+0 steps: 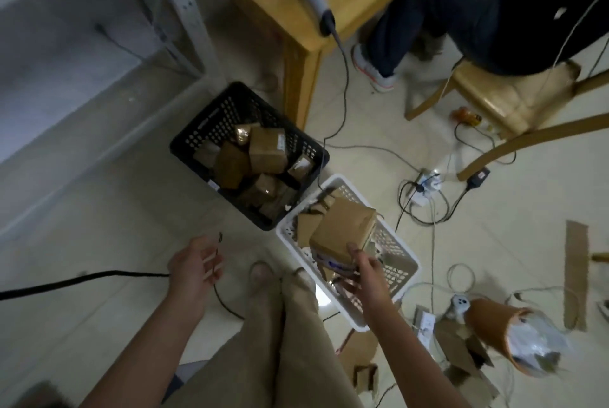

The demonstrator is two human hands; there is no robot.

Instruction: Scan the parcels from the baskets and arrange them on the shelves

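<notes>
parcel [341, 229] gripped by right hand [364, 264], over white basket [407, 271]

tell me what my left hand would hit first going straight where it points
Likely the near wall of the black basket; the left hand aims at it, though depth is unclear.

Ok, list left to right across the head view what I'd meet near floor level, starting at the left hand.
left hand → parcel gripped by the right hand → white power strip → cardboard strip
</notes>
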